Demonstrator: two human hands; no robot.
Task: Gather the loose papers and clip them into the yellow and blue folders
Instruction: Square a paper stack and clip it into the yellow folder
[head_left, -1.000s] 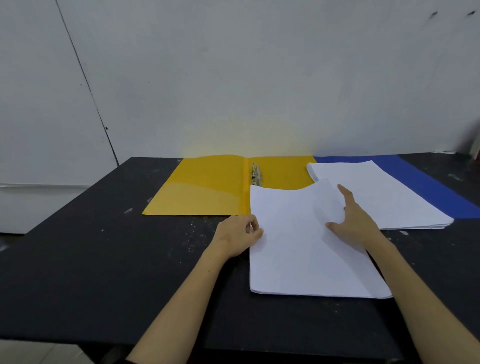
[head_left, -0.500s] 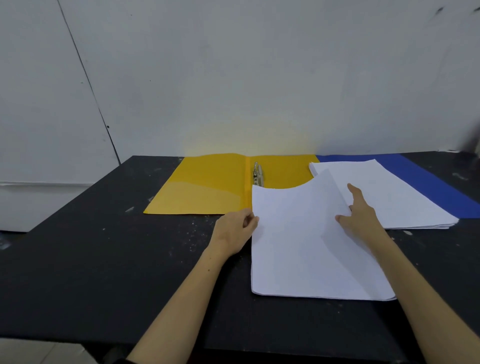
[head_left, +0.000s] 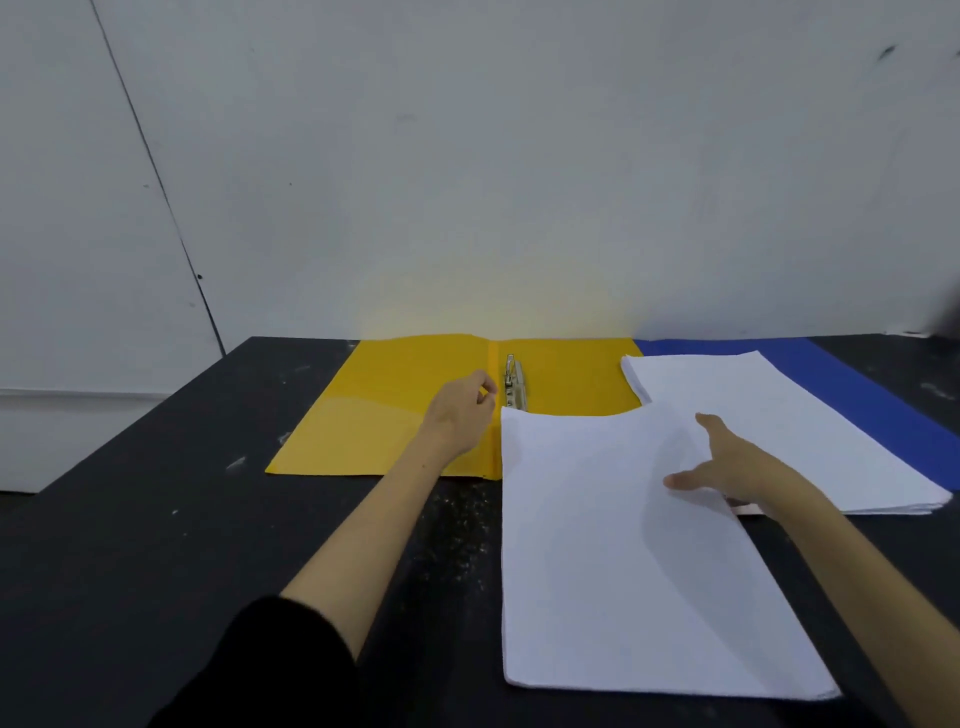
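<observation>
Table (head_left: 156, 545): black and scuffed with pale flecks, pushed against a white wall (head_left: 519, 182); everything I am working with lies on its far right half.
Near paper stack (head_left: 623, 561): white sheets lying flat in front of me, the far edge overlapping the right leaf of the yellow folder and the far right corner running up to the second stack.
Far paper stack (head_left: 779, 426): a thicker pile of white sheets, resting on the blue folder and covering a corner of the yellow one.
Yellow folder (head_left: 389, 405): open flat, spine running away from me, its left leaf bare.
Blue folder (head_left: 872, 395): lies to the right of the yellow one, touching it at the back; only a strip along its far and right edges shows past the paper.
My right hand (head_left: 737, 462): lies flat across the right edge of the near stack, fingers straight and spread, thumb out to the left, forefinger pointing away from me.
My left hand (head_left: 460, 415): over the yellow folder's spine, just left of the clip; fingers curled in with thumb and forefinger close together. I think they hold nothing, but the tips are too small to be sure.
Metal clip (head_left: 514, 383): silver, fixed just right of the spine; its lever seems to be raised.
</observation>
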